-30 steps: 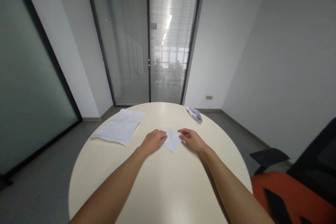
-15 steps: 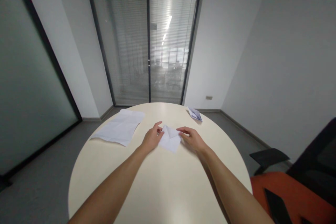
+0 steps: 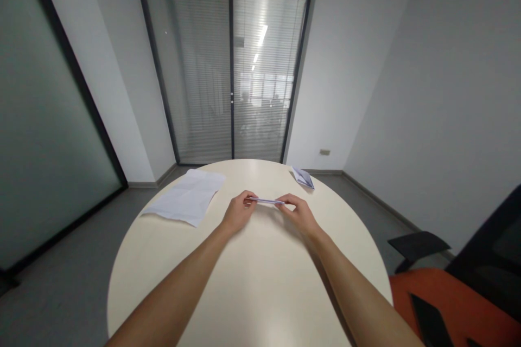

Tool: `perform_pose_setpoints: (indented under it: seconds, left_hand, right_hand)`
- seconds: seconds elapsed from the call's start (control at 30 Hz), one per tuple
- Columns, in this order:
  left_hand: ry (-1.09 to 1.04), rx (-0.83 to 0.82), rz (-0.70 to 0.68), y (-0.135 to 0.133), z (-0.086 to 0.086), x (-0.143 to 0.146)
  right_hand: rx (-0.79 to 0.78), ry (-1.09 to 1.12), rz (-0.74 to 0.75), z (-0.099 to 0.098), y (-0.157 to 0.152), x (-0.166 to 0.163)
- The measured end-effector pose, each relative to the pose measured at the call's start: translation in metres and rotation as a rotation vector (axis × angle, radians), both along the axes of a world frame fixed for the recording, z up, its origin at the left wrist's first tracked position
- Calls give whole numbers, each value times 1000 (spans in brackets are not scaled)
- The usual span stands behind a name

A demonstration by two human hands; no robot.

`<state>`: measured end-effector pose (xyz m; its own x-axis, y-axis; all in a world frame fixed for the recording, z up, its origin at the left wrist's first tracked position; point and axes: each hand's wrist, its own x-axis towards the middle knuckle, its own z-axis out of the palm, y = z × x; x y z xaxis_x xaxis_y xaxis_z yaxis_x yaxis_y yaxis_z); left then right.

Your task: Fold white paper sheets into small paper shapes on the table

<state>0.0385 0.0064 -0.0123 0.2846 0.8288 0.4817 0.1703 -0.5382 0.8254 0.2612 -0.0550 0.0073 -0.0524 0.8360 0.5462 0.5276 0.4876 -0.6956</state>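
A small folded white paper (image 3: 266,201) is held a little above the round cream table (image 3: 248,287), seen almost edge-on as a thin strip. My left hand (image 3: 238,211) pinches its left end with fingers closed. At the strip's right end, my right hand (image 3: 297,211) pinches the same way. Both forearms reach in from the bottom of the view.
A large creased white sheet (image 3: 185,196) lies on the table's far left. Another small folded paper (image 3: 303,177) rests at the far right edge. An orange and black chair (image 3: 451,298) stands at the right. Glass doors with blinds (image 3: 230,70) are behind the table.
The folded paper lay flat between my hands; both hands have lifted it and tilted it level, so it now shows only as a thin edge.
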Motion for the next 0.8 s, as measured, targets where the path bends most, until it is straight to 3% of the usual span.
perform_pose_setpoints:
  seconds: [0.13,0.3,0.53,0.8]
  left_hand:
    - [18,45,16,-1,1,-2]
    - [304,263,145,-5,6,-9]
    - [572,192,85,-6,0,-10]
    - [649,208,77,-16,7,-8]
  right_hand:
    - [119,-221,15,7,-5,1]
    - [177,-481,67,10,-8,1]
    - [50,-593,142,8,-13,-11]
    - [-87,-546,217,5,-16,-21]
